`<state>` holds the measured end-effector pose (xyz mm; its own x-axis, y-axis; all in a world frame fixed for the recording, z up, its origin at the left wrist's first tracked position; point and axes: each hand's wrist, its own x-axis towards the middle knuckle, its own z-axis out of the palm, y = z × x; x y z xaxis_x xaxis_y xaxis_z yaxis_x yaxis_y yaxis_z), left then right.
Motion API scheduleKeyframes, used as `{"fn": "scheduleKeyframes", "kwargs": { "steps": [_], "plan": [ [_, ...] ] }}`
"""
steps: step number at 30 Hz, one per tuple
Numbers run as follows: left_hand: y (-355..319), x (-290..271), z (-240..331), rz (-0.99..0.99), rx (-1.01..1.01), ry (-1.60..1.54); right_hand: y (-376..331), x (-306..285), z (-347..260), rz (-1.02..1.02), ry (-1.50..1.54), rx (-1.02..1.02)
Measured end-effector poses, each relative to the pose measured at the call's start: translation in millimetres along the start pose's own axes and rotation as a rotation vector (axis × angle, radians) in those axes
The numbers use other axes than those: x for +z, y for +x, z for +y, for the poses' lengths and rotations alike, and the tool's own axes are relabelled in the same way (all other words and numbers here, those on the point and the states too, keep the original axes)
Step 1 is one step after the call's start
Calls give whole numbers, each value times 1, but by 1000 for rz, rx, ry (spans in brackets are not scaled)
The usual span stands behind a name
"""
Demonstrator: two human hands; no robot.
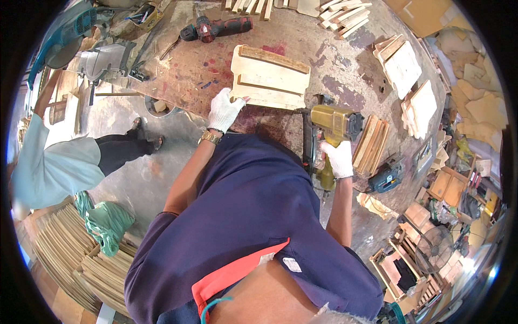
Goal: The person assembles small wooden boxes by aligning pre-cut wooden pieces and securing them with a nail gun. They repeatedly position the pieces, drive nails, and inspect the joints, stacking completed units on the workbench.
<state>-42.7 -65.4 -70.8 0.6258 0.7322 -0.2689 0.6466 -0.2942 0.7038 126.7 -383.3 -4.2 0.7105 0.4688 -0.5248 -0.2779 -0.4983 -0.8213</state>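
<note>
A pale wooden panel (259, 99) with shaped side edges lies on the worktable. Across it run two wooden strips, a far strip (274, 59) and a near strip (272, 86). My left hand (224, 111), in a white glove, grips the panel's near left corner with its thumb over the edge. A yellow nail gun (333, 123) with a black nose and magazine is in my gloved right hand (340, 160), fingers wrapped round its handle. The gun's nose is close to the panel's near right corner; whether it touches, I cannot tell.
Beyond the panel rests a red-and-black cordless power tool (216, 28) on the worn worktable (189, 70). Wooden strips (371, 144) and a blue jigsaw (386, 175) are at right, near stacked panels (402, 65). At left, another person (70, 162) reaches toward a miter saw (70, 32).
</note>
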Motion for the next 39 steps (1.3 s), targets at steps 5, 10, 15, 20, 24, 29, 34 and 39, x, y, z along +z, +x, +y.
{"fn": "scheduleKeyframes", "kwargs": {
  "steps": [5, 10, 15, 20, 24, 29, 34, 39],
  "plan": [
    [2, 2, -5, -24, -7, -18, 2, 5, 5, -12, -85, 58],
    [3, 5, -7, 6, -1, 7, 4, 2, 11, -32, -31, -16],
    [1, 5, -4, -2, -39, -1, 6, 4, 10, -27, -51, 20],
    [0, 5, -1, 5, -29, -49, 1, 15, -6, -22, 14, 11],
    [-3, 5, 0, 22, -24, -25, 0, 27, -20, -83, -21, 12],
    [-4, 5, 1, 40, -19, -61, 5, 30, -23, -137, -149, -11],
    [-3, 7, 0, 42, -20, -35, 9, 27, -26, -171, -241, -24],
    [-2, 10, -5, 80, 32, -1, 8, 36, -43, -200, -241, -64]
  ]
}}
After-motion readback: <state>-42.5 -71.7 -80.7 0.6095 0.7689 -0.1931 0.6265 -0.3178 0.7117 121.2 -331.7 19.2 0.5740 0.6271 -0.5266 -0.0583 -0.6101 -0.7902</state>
